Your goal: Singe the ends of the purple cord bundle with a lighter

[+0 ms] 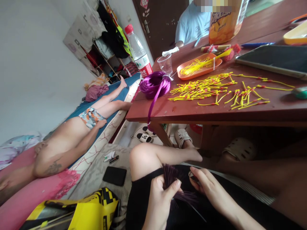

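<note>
My left hand (161, 195) is closed round a bunch of dark purple cords (170, 174), their cut ends sticking up above my thumb. My right hand (209, 187) rests beside it on my lap, fingers curled with the tips touching the loose strands (189, 197) that trail from the bunch; something small and dark at its fingertips is unclear. Both hands lie over my black shorts (141, 198), below the edge of a red-brown table (182, 110).
On the table lie a coil of bright purple cord (154, 84), scattered yellow strips (216, 89), an orange tray (199, 65), a plastic cup (165, 64), a water bottle (138, 51) and a tablet (273, 59). A person sits behind the table; another lies on the bed at left. A phone (114, 175) lies near my knee.
</note>
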`<move>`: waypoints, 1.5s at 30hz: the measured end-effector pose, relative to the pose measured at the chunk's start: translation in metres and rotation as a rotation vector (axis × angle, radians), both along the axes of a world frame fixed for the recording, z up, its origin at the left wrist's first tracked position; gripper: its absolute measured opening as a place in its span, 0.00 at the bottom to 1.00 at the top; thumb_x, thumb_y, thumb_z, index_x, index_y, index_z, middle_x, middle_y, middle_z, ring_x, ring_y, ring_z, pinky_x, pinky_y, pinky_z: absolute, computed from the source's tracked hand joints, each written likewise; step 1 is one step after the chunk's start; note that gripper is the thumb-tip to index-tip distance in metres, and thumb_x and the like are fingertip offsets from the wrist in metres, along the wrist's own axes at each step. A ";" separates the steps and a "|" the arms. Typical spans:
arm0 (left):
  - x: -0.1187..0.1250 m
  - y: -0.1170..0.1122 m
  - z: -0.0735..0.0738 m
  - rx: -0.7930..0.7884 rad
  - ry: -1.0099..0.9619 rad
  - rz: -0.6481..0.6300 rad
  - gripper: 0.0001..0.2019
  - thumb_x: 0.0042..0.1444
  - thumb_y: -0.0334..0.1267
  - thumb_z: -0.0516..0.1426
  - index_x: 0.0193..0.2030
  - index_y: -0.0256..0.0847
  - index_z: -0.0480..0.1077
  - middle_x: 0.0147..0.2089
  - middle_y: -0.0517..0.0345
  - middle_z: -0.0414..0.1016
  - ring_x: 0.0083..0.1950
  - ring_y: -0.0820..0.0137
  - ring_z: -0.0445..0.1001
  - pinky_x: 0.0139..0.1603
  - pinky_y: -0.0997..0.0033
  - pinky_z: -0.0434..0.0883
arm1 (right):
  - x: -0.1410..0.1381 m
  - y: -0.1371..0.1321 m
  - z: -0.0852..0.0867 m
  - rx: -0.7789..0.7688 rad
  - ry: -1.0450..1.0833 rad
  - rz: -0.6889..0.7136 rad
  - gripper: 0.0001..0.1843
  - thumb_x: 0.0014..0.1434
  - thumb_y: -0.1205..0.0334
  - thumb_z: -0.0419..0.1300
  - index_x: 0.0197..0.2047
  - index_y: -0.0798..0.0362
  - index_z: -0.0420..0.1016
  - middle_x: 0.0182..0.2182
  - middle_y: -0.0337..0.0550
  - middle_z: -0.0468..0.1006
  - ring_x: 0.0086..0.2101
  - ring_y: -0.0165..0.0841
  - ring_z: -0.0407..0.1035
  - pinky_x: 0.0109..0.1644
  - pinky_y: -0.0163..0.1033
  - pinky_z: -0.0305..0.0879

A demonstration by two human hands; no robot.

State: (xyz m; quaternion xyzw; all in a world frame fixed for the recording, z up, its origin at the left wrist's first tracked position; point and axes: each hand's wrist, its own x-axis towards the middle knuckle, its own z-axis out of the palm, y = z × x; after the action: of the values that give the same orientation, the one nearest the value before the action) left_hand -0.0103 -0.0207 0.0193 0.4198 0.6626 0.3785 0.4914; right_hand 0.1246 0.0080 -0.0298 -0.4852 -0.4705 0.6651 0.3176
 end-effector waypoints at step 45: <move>-0.001 -0.001 0.001 -0.058 -0.063 -0.060 0.09 0.46 0.38 0.58 0.21 0.35 0.70 0.20 0.61 0.70 0.25 0.72 0.65 0.29 0.76 0.61 | 0.002 0.001 0.003 -0.005 0.014 -0.049 0.24 0.55 0.46 0.44 0.14 0.52 0.52 0.15 0.33 0.53 0.20 0.28 0.49 0.24 0.33 0.50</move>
State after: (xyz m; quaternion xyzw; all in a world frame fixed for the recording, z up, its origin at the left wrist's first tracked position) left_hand -0.0116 -0.0218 0.0204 0.4130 0.6447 0.3571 0.5350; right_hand 0.1270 0.0092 -0.0264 -0.4926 -0.4544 0.6618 0.3360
